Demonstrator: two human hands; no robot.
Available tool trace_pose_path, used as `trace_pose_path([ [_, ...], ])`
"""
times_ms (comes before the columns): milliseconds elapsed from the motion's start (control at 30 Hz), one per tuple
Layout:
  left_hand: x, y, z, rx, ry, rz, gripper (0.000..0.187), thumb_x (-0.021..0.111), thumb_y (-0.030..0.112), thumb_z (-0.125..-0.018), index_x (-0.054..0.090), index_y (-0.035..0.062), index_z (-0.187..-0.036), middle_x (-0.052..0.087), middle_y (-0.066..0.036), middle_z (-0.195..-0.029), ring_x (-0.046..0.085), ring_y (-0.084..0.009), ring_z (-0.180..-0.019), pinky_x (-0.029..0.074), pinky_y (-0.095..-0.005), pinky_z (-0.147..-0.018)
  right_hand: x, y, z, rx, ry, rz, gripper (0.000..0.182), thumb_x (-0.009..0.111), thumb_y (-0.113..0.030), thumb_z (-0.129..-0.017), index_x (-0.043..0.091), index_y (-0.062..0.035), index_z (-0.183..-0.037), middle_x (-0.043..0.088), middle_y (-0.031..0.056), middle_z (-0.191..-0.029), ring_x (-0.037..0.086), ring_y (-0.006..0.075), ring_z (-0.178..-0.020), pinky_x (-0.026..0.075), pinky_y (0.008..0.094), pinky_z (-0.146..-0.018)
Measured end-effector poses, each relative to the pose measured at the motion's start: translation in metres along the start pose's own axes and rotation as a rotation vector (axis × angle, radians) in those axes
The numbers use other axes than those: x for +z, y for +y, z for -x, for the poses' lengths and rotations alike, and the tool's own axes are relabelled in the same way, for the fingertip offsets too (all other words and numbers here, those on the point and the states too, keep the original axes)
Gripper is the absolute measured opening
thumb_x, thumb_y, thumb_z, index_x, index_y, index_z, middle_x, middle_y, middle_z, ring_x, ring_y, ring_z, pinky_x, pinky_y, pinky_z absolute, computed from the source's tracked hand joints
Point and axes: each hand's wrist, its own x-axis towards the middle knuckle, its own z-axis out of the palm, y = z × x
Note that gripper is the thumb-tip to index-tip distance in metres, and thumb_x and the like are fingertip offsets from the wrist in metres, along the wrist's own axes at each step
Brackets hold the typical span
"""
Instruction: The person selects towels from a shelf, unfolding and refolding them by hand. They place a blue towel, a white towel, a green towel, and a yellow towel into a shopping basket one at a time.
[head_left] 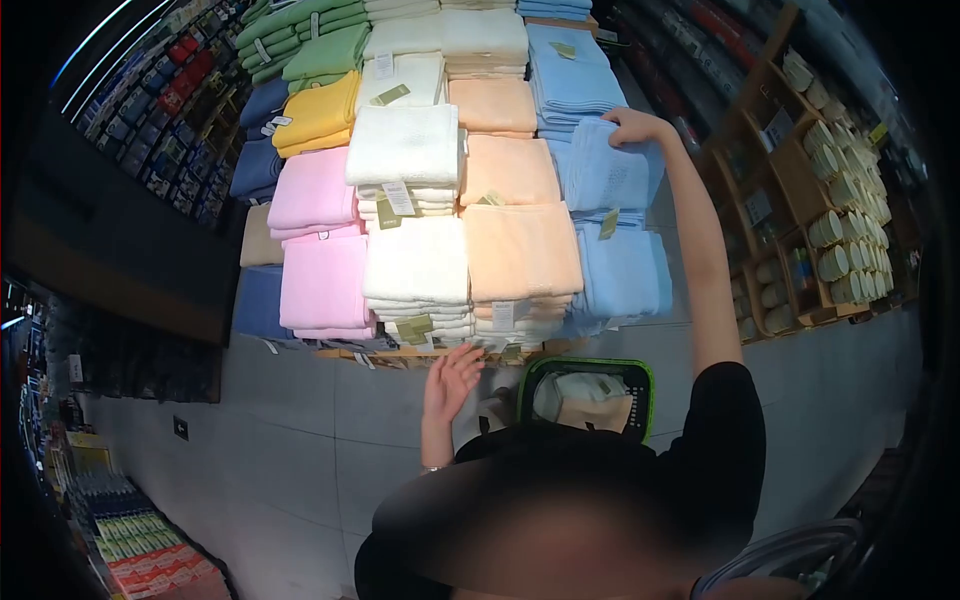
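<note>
My right hand (637,128) reaches out to the far right of the display, its fingers closed on the upper edge of a folded light blue towel (610,175). That towel looks tilted over the blue stack (625,275) below it. My left hand (455,380) hangs in front of the display's near edge, fingers apart, with nothing in it. Closest to it are the stacks of white towels (415,262) and peach towels (522,255), with paper tags hanging at the front. On the floor by my body is a black basket with a green rim (650,395), holding pale and peach folded cloths (595,412).
Pink towels (322,285), yellow towels (315,115), green towels (325,55) and navy towels (258,300) fill the display's left side. Wooden shelves (800,190) with rolled cream items stand at right. Packaged goods (150,540) lie low at left. Grey tiles (290,430) cover the floor.
</note>
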Motion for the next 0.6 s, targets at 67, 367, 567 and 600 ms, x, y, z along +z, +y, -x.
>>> trace_pose_path([
  [67,0.004,-0.001,-0.006,-0.024,-0.018,-0.001,0.048,0.034,0.034,-0.092,0.037,0.0006,-0.127,0.048,-0.02,-0.121,0.052,-0.0264,-0.103,0.043,-0.0346,-0.085,-0.017,-0.008,0.025,-0.168,0.097,-0.233,0.034,0.053,-0.004,-0.056,0.061,0.0008,-0.089,0.058,0.0052,-0.075,0.052,0.0138,-0.067,0.042,0.0252,-0.061],
  [367,0.029,-0.015,-0.025,-0.08,-0.108,-0.02,0.048,0.033,0.034,-0.092,0.038,0.0005,-0.126,0.05,-0.019,-0.12,0.053,-0.0263,-0.102,0.043,-0.0344,-0.085,0.023,0.056,0.043,-0.259,0.544,-0.812,0.018,0.056,-0.013,-0.082,0.063,-0.002,-0.094,0.057,0.0097,-0.109,0.056,0.0177,-0.096,0.043,0.0277,-0.084],
  [567,0.025,-0.015,-0.014,-0.099,-0.055,-0.016,0.047,0.032,0.033,-0.092,0.039,-0.0001,-0.125,0.05,-0.019,-0.119,0.053,-0.0259,-0.101,0.043,-0.0342,-0.084,0.123,0.147,0.038,0.521,0.632,-1.38,0.04,0.055,-0.037,-0.084,0.057,-0.0052,-0.108,0.057,0.0076,-0.092,0.055,0.0148,-0.08,0.046,0.026,-0.072],
  [600,0.024,-0.014,-0.012,-0.105,-0.029,-0.021,0.046,0.032,0.033,-0.092,0.039,-0.0002,-0.124,0.05,-0.019,-0.119,0.053,-0.0258,-0.101,0.044,-0.0341,-0.084,0.127,0.148,0.044,0.44,0.645,-1.491,0.042,0.056,-0.039,-0.083,0.056,-0.0059,-0.109,0.057,0.0072,-0.091,0.054,0.0142,-0.079,0.046,0.0259,-0.071],
])
